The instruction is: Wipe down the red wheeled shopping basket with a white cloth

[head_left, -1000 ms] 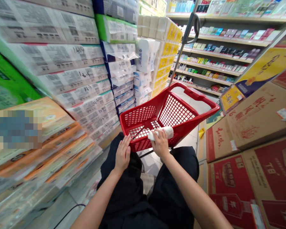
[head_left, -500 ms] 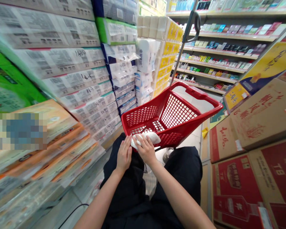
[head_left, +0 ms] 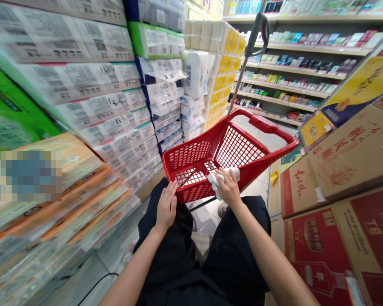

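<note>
- Cart [head_left: 253, 163]: red body with perforated, lattice-pattern walls and a tapered basket; top open, interior lattice visible.
- Cart pose: upright, set diagonally; the narrower end faces the wearer at lower left, the looped handle [head_left: 264, 126] is at the far upper right.
- Inner panel: lattice type, slanted at the handle end of the basket.
- Cloth [head_left: 212, 177]: white, soft, crumpled and bunched; surface creased, middle portion hidden from view.
- Cloth position: against the near long side of the cart, about midway along the rim, lower edge hanging down the outer face of that wall.
</note>
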A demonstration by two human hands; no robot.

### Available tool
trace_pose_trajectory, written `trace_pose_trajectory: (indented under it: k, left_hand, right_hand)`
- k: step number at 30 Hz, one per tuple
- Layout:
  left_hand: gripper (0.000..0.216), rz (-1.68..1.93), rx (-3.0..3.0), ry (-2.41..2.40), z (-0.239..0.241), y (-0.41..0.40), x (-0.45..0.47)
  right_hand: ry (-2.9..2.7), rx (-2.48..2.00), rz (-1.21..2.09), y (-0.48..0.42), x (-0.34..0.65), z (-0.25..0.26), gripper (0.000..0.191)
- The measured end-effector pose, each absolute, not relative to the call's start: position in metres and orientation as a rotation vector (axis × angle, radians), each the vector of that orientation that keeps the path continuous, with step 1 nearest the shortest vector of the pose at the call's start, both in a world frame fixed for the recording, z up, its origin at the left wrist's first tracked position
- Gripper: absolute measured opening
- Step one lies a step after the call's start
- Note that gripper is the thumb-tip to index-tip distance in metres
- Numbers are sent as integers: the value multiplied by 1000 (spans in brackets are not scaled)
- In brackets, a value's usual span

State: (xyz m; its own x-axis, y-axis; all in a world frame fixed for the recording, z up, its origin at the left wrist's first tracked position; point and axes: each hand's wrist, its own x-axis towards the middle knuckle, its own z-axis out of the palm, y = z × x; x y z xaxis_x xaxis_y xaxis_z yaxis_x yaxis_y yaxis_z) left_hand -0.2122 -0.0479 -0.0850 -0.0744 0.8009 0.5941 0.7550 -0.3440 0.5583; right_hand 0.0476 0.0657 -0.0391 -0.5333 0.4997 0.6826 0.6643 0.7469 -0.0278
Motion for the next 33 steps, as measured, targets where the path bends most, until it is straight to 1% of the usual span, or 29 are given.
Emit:
trace_pose_trajectory:
  k: [3,8,10,13,15,21,25,28,33]
  left_hand:
    - [47,1432,2097,1765,-85,-48,-212]
    - [47,1442,2101,1755,-85,-47,-211]
    - [47,1444,2097,1762,-85,-48,-211]
    - [47,1441,2095,1773,-86,-48,-211]
    - [47,1436,2097,1772,-86,-49,-211]
    - [48,1402,2098,1772,-86,-49,-212]
    - [49,1378,2128,1780,-85,-50,-214]
    - [50,1347,2132,1775,-82,-51,-215]
    - [48,1329,2146,1804,-79,-51,-215]
  right_hand:
    - [-2296,-899,-253,69,56,-32,46]
    - [-2285,-1016,-149,63,44,-26,59]
    - [-2288,-1040,-158,63,41,-28,55]
    - [-2243,-1037,-189,63,36,-35,38]
    - [-2183,-1037,-188,59,27,-39,32]
    - [-2181,-982,-174,23,-40,-48,39]
    - [-2142,-984,-176,3,-81,-57,28]
    - [-2127,-957,-227,5,-85,-62,25]
    - [-2239,-764,-390,24,-64,-62,29]
